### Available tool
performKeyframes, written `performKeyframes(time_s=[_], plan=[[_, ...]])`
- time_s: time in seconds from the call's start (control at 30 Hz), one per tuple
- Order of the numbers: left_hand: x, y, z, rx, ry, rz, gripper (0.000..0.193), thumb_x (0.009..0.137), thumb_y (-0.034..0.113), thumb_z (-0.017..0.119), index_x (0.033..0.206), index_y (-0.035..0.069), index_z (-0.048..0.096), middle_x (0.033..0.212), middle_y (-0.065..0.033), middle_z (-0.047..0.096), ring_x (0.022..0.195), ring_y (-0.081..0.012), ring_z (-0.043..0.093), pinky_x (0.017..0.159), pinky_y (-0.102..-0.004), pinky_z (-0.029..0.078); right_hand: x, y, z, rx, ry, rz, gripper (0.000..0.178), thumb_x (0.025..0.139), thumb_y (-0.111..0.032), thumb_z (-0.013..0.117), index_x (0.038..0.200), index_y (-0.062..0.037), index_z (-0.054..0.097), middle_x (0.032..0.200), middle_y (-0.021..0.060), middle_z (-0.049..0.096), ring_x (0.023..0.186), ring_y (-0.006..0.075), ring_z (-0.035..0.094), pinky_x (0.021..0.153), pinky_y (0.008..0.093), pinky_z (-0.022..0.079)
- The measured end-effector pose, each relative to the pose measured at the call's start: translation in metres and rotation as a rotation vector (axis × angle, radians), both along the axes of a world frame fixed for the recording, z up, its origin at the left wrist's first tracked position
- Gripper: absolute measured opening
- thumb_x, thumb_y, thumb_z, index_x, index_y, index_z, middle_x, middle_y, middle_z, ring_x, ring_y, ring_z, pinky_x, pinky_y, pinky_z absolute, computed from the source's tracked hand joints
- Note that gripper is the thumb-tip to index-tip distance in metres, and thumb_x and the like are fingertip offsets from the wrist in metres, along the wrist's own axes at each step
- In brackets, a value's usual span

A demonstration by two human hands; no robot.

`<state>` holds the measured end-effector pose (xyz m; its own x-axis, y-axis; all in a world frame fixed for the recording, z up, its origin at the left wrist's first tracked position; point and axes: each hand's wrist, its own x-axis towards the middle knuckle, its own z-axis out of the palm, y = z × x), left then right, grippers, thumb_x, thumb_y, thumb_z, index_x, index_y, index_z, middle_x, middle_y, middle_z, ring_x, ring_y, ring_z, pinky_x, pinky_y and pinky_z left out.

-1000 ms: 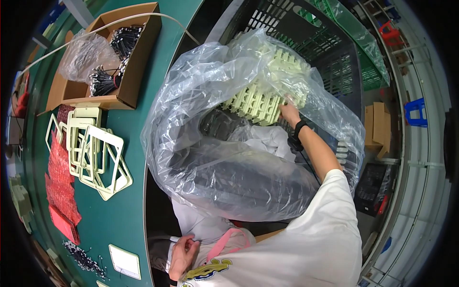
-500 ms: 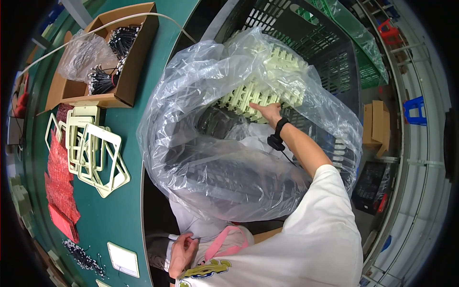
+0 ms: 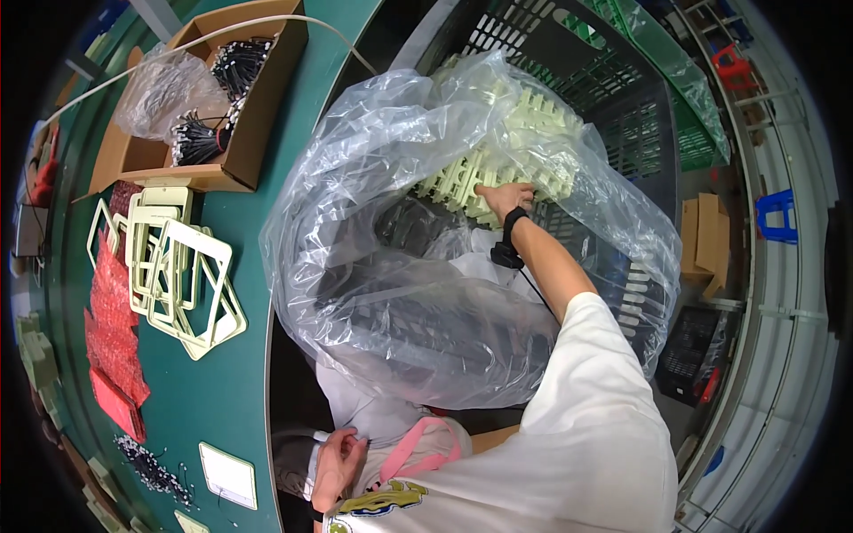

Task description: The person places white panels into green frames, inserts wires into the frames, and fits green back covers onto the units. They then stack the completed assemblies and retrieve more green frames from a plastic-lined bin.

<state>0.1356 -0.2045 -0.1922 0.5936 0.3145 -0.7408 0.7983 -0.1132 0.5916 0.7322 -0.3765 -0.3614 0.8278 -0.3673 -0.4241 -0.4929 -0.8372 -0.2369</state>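
- Pale green parts (image 3: pixel 458 185) lie inside the clear bag (image 3: pixel 306 231), at its far side.
- Inside the bag, the right hand (image 3: pixel 505 199) has thumb spread from fingers upon them; its grip I cannot tell.
- Nearer than the bag, the left hand (image 3: pixel 338 462) is curled, grip unclear.
- The parts seem light, stiff; better hold their outer edges.

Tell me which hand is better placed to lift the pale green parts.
Likely the right hand: it is at the pale green parts, while the left hand is away from them, outside the clear bag, near the pink strap.
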Motion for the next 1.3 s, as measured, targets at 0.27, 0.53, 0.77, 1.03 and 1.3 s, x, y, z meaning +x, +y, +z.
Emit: performKeyframes(time_s=[0.27,0.53,0.77,1.03,1.3], plan=[[-0.014,0.000,0.001,0.000,-0.001,0.020,0.039,0.098,0.023,0.079,0.124,-0.004,0.071,0.091,-0.0150,0.078,0.080,-0.0243,0.072,0.078,-0.0355,0.059,-0.005,-0.043,0.020,-0.020,0.013,0.130,0.158,0.062,-0.055,0.096,0.166,0.0132,0.000,0.162,0.0418,0.031,0.149,0.0560,0.040,0.123,0.0572,0.037],[-0.009,0.002,0.009,0.004,0.003,0.003,0.040,0.097,0.024,0.079,0.125,-0.004,0.072,0.091,-0.0158,0.077,0.080,-0.0255,0.072,0.078,-0.0365,0.058,0.007,-0.083,0.061,0.249,0.277,0.286,0.133,0.066,-0.046,0.096,0.164,0.0083,0.023,0.156,0.0336,0.045,0.142,0.0455,0.053,0.111,0.0552,0.051],[-0.026,-0.002,0.012,0.021,-0.040,-0.010,0.040,0.097,0.024,0.078,0.125,-0.004,0.072,0.091,-0.0152,0.076,0.080,-0.0255,0.072,0.079,-0.0368,0.058,-0.012,-0.072,0.115,0.713,0.503,0.312,0.101,0.085,-0.017,0.088,0.165,0.0017,0.028,0.148,0.0199,0.062,0.123,0.0285,0.070,0.107,0.0391,0.057],[-0.026,-0.016,0.029,0.029,-0.136,-0.051,0.037,0.099,0.021,0.077,0.125,-0.004,0.071,0.092,-0.0141,0.076,0.080,-0.0249,0.072,0.078,-0.0353,0.058,-0.013,-0.099,0.184,1.025,0.410,0.290,0.068,0.095,-0.020,0.079,0.153,0.0014,0.051,0.144,0.0172,0.068,0.127,0.0268,0.070,0.109,0.0413,0.056],[-0.013,-0.027,0.080,-0.069,-0.412,-0.151,0.033,0.100,0.019,0.076,0.123,-0.004,0.071,0.098,-0.0142,0.076,0.084,-0.0252,0.073,0.079,-0.0360,0.058,-0.094,-0.113,0.312,1.403,0.294,0.358,0.070,0.094,-0.029,0.079,0.149,0.0061,0.055,0.144,0.0191,0.068,0.127,0.0277,0.070,0.107,0.0433,0.058]])
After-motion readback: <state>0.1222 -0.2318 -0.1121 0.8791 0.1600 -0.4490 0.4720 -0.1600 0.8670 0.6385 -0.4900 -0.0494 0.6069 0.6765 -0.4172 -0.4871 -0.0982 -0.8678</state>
